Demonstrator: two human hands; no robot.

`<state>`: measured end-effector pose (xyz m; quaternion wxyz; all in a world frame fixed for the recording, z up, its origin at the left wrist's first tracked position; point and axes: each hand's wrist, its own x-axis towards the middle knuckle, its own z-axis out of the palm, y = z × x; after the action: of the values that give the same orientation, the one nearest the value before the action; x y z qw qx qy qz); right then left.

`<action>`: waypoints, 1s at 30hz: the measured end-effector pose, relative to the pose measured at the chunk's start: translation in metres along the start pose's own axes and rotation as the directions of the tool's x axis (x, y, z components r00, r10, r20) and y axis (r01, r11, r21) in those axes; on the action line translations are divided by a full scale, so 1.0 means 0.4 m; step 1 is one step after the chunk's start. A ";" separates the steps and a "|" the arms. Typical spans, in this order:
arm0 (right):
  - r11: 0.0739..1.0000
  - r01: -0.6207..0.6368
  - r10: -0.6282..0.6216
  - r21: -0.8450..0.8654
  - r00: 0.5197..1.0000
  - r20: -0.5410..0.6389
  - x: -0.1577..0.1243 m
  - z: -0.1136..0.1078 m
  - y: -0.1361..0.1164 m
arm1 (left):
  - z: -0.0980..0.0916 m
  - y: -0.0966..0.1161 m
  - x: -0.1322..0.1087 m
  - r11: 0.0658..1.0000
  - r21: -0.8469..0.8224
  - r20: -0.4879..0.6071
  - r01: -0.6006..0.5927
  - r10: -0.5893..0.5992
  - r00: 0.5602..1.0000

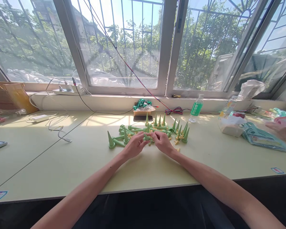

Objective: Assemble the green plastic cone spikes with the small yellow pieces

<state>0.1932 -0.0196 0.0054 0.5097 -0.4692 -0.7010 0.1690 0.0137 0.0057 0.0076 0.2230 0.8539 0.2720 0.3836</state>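
1. Head view: green spike (146, 137) sits between both hands, over the table (145, 170), amid similar green cones (111, 142) and small yellow pieces (176, 142).
2. Left hand (135, 145) pinches it; right hand (163, 142) fingertips bunched close alongside, contents hidden, cannot tell.
3. Handling, judged: light, stiff, smooth plastic, hardly fragile; best gripped near the broad base.
4. Looks: soft green, partly finger-covered; standing neighbours taper to points.

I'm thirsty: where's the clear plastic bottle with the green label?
In the head view, the clear green-labelled plastic bottle stands right of centre, beyond the rightmost green plastic cones, near the pale wall.
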 end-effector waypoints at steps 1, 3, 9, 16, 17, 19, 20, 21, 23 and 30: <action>1.000 -0.001 0.001 0.001 1.000 -0.004 0.000 0.000 0.000 | 0.000 -0.001 0.000 1.000 0.026 0.001 -0.014 0.014 1.000; 1.000 -0.007 0.007 0.007 1.000 -0.025 0.000 0.002 -0.001 | 0.000 0.001 0.001 0.999 0.047 -0.008 -0.001 0.001 1.000; 0.993 -0.065 0.075 0.101 0.991 -0.107 0.001 0.004 0.006 | -0.004 0.016 0.009 0.982 -0.089 -0.139 0.168 -0.179 0.974; 0.989 -0.033 0.045 0.145 0.996 -0.077 -0.005 0.001 0.005 | -0.012 0.015 0.016 0.877 -0.300 0.065 0.376 -0.375 0.925; 0.991 -0.025 0.033 0.134 0.998 -0.059 -0.006 0.001 0.004 | -0.012 0.017 0.015 0.860 -0.326 0.109 0.392 -0.378 0.919; 0.993 -0.013 0.017 0.116 0.999 -0.033 -0.008 0.002 0.001 | -0.013 0.023 0.013 0.847 -0.353 0.151 0.398 -0.369 0.917; 0.994 -0.008 0.012 0.113 1.000 -0.027 -0.009 0.001 0.001 | -0.014 0.026 0.011 0.852 -0.351 0.150 0.389 -0.359 0.921; 0.994 -0.005 0.008 0.113 1.000 -0.023 -0.009 0.001 0.001 | -0.015 0.029 0.010 0.862 -0.342 0.139 0.375 -0.348 0.927; 0.993 -0.002 0.004 0.118 1.000 -0.014 -0.009 0.000 0.001 | -0.017 0.035 0.008 0.889 -0.308 0.102 0.338 -0.323 0.941; 0.993 -0.014 0.016 0.115 1.000 -0.017 -0.012 -0.001 -0.005 | -0.011 0.034 0.004 0.983 -0.120 -0.108 0.141 -0.154 0.982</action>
<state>0.1927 -0.0247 0.0045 0.5410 -0.4460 -0.6818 0.2087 0.0153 -0.0029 0.0190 0.2820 0.7936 0.3252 0.4300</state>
